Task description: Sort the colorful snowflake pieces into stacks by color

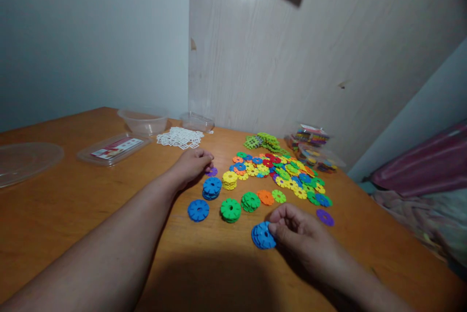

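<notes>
The right hand [301, 234] held the right edge of a blue stack of notched discs [259, 240] near the front of the wooden table [91, 214], its thumb laid over the top disc and its fingers bent close. The left hand [191, 163] rested farther off to the left, its fingers curled narrowly beside a purple disc [213, 174]; whether they gripped it could not be told.

Between the hands stood several small piles: a taller blue stack [211, 190] just nearer than the left hand's purple disc, a yellow stack [229, 185] to its right, and two green stacks [231, 216] nearer, the right one slumped. A flat blue disc [204, 211] lay to the left of these, an orange disc [265, 198] and a light-green disc [279, 200] to the right. Beyond them spread a mixed heap of coloured discs [300, 192], and another purple disc [322, 213] lay alone farther right.

At the far side were a lime-green pile of pieces [270, 142] and, to the left, white square frames [179, 137]. A clear bowl [144, 119] stood behind a labelled clear lid [115, 150].
</notes>
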A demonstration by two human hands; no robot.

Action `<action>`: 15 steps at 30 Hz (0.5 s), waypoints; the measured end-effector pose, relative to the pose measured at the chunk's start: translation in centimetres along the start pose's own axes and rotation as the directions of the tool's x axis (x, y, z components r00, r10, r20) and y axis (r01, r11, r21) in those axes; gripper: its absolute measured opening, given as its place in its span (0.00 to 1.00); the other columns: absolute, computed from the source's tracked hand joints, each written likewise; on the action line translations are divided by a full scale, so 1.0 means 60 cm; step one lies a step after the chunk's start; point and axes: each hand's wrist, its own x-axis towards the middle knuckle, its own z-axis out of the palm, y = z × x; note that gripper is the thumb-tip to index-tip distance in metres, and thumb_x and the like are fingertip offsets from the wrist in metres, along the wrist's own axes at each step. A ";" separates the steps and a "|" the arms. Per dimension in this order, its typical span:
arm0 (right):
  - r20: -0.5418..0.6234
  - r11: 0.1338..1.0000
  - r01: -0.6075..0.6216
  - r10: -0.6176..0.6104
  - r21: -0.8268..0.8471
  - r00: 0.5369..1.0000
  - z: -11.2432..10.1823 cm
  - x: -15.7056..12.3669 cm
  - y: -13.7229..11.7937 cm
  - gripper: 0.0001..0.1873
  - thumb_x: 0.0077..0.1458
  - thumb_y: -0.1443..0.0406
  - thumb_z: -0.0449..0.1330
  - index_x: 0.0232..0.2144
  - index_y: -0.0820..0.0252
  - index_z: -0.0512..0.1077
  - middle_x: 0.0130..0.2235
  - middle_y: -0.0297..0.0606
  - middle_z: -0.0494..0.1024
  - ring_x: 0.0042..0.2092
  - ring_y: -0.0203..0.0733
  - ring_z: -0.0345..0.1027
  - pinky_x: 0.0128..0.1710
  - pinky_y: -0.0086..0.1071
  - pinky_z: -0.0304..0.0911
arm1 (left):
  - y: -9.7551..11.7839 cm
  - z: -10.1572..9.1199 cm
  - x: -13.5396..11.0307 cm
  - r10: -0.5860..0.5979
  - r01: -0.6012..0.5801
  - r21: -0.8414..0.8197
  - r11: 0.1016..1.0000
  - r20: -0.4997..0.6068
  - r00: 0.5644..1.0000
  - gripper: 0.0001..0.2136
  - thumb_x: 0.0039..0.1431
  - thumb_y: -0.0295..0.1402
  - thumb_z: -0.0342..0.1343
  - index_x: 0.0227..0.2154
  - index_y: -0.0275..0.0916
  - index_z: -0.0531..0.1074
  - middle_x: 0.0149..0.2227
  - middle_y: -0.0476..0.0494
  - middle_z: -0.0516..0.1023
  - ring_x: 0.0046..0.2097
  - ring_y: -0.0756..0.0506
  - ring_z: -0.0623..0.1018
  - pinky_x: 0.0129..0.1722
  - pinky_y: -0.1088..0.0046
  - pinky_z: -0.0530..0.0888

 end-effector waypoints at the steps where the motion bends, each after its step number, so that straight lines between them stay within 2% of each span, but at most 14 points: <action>1: -0.007 0.999 0.004 -0.004 -0.032 1.000 0.003 0.002 -0.002 0.09 0.56 0.59 0.59 0.32 0.59 0.66 0.26 0.29 0.65 0.26 0.31 0.53 0.25 0.27 0.48 | 0.000 0.000 0.000 0.000 0.000 -0.005 1.000 0.000 1.000 0.07 0.51 0.35 0.59 0.25 0.38 0.68 0.22 0.46 0.74 0.24 0.51 0.71 0.27 0.74 0.67; 6: -0.081 0.964 0.039 -0.063 -0.264 0.995 0.005 0.004 -0.006 0.08 0.56 0.60 0.58 0.31 0.59 0.69 0.26 0.32 0.67 0.28 0.34 0.57 0.27 0.28 0.52 | 0.000 0.000 0.000 -0.011 0.011 -0.016 1.000 -0.002 1.000 0.07 0.50 0.35 0.59 0.25 0.38 0.69 0.23 0.45 0.75 0.24 0.51 0.71 0.27 0.74 0.67; 9: -0.157 0.920 0.078 -0.148 -0.385 0.976 -0.013 -0.001 -0.004 0.10 0.57 0.58 0.56 0.30 0.59 0.70 0.27 0.34 0.69 0.29 0.36 0.60 0.27 0.28 0.54 | 0.003 -0.001 -0.002 -0.010 0.010 -0.013 1.000 -0.005 1.000 0.08 0.49 0.36 0.60 0.25 0.37 0.69 0.23 0.46 0.74 0.24 0.51 0.71 0.27 0.74 0.67; 12: -0.283 0.908 0.048 -0.179 -0.416 0.942 -0.061 -0.001 0.005 0.13 0.58 0.56 0.55 0.32 0.59 0.70 0.27 0.35 0.71 0.28 0.37 0.61 0.26 0.28 0.56 | 0.007 -0.001 -0.003 -0.009 0.009 0.008 1.000 0.003 1.000 0.10 0.50 0.38 0.59 0.24 0.37 0.68 0.21 0.47 0.73 0.23 0.51 0.70 0.26 0.74 0.66; 13: -0.329 0.911 0.023 -0.172 -0.411 0.929 -0.085 0.001 0.011 0.14 0.58 0.55 0.55 0.33 0.59 0.70 0.28 0.36 0.72 0.28 0.37 0.62 0.26 0.28 0.56 | 0.008 -0.001 -0.004 -0.009 0.009 0.017 1.000 0.006 1.000 0.11 0.50 0.39 0.60 0.24 0.37 0.68 0.21 0.47 0.73 0.23 0.51 0.70 0.25 0.74 0.65; 15: -0.450 0.891 -0.038 -0.191 -0.452 0.872 -0.142 0.011 0.026 0.15 0.56 0.53 0.56 0.32 0.59 0.70 0.26 0.36 0.72 0.27 0.37 0.63 0.25 0.29 0.56 | 0.008 -0.001 -0.004 -0.004 0.004 0.019 1.000 0.000 1.000 0.11 0.49 0.40 0.60 0.24 0.37 0.68 0.21 0.47 0.73 0.23 0.51 0.70 0.25 0.74 0.65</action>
